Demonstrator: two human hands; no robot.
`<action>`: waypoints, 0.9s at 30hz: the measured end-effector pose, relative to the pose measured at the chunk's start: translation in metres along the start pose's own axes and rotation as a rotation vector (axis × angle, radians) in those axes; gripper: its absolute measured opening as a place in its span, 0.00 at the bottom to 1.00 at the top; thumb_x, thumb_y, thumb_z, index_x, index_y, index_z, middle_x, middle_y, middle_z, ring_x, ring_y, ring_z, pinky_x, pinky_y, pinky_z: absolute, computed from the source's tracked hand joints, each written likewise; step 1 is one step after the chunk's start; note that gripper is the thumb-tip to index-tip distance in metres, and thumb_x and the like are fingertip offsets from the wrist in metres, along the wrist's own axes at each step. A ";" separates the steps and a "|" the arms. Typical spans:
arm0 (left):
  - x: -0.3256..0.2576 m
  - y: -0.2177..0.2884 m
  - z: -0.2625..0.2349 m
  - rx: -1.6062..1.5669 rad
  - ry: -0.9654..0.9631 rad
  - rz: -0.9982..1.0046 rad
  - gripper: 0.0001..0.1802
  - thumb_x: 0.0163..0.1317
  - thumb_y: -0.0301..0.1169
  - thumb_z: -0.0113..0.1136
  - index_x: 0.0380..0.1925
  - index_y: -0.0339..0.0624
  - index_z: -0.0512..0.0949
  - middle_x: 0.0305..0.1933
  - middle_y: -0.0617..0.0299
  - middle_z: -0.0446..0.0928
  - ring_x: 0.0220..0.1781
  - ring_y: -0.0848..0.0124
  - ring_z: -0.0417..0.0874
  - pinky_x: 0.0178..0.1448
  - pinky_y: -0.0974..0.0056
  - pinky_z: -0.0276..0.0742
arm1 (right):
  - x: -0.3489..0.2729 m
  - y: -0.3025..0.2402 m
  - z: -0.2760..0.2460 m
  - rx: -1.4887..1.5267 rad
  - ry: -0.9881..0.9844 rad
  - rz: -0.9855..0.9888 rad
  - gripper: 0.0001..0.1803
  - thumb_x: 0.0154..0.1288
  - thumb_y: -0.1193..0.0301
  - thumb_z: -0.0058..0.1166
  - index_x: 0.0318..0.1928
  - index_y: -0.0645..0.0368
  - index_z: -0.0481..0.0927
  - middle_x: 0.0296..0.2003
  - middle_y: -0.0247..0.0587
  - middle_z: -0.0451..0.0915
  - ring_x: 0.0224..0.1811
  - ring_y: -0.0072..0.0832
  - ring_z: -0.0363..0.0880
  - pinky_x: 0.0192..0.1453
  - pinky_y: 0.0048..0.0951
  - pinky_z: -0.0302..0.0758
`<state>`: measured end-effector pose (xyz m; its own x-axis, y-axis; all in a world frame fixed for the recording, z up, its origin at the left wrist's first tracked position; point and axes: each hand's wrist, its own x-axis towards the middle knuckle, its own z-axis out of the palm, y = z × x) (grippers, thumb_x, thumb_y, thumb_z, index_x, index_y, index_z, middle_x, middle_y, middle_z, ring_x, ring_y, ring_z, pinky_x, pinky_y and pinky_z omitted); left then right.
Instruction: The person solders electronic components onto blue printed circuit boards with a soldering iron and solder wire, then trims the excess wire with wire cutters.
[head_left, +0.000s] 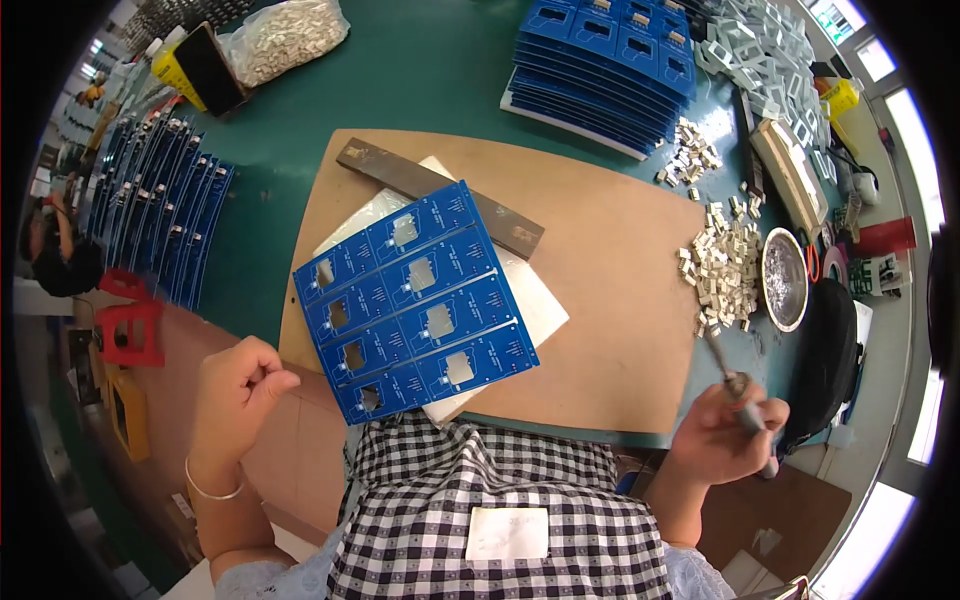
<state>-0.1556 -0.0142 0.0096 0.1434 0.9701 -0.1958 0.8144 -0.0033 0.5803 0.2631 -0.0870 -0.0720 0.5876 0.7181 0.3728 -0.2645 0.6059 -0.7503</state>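
Landmark: brown board (610,300). Blue circuit panel (400,310) lies aslant over the board's left half, partly across a dark metal bar (512,230). Left hand (235,395) just off the board's near left corner, fingers curled narrow; cannot tell whether anything sits between them. Right hand (728,438) beside its near right corner, fingers closed around a grey-handled tool (748,414). Small cream parts (722,270) heaped along the board's right edge.

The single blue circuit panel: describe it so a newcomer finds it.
On the green table, find the broad tan board with rounded corners. A blue rectangular circuit panel lies askew over its left half. Unlike the blue panel stack and blue panel row, it lies singly.
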 end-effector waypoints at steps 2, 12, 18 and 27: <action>0.004 0.016 0.015 -0.188 0.144 0.144 0.08 0.53 0.26 0.66 0.23 0.40 0.74 0.20 0.59 0.73 0.18 0.70 0.69 0.23 0.67 0.63 | -0.012 0.003 0.018 -0.017 -0.080 0.140 0.16 0.63 0.58 0.53 0.41 0.55 0.67 0.29 0.41 0.71 0.30 0.33 0.72 0.41 0.42 0.74; 0.032 0.073 0.097 -0.236 -0.001 0.613 0.07 0.53 0.21 0.61 0.31 0.41 0.74 0.30 0.58 0.72 0.31 0.58 0.74 0.36 0.60 0.71 | -0.040 -0.020 0.024 -0.505 -0.499 0.217 0.21 0.58 0.77 0.60 0.50 0.58 0.67 0.33 0.46 0.75 0.29 0.33 0.81 0.32 0.32 0.78; 0.037 0.077 0.107 0.022 0.181 0.745 0.10 0.48 0.24 0.65 0.29 0.45 0.75 0.31 0.63 0.72 0.34 0.64 0.73 0.41 0.60 0.66 | -0.036 -0.024 0.023 -0.510 -0.639 0.254 0.20 0.58 0.74 0.61 0.45 0.59 0.64 0.26 0.46 0.77 0.25 0.35 0.80 0.28 0.33 0.77; 0.037 0.076 0.110 0.061 0.229 0.715 0.10 0.48 0.25 0.67 0.29 0.47 0.76 0.32 0.66 0.73 0.35 0.66 0.73 0.47 0.58 0.61 | -0.031 -0.022 0.038 -0.608 -0.632 0.267 0.17 0.56 0.76 0.63 0.42 0.61 0.68 0.25 0.47 0.79 0.25 0.33 0.82 0.29 0.30 0.78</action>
<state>-0.0262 -0.0052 -0.0403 0.5336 0.7527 0.3857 0.5974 -0.6582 0.4581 0.2213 -0.1096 -0.0461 -0.0106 0.9706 0.2406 0.2223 0.2369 -0.9458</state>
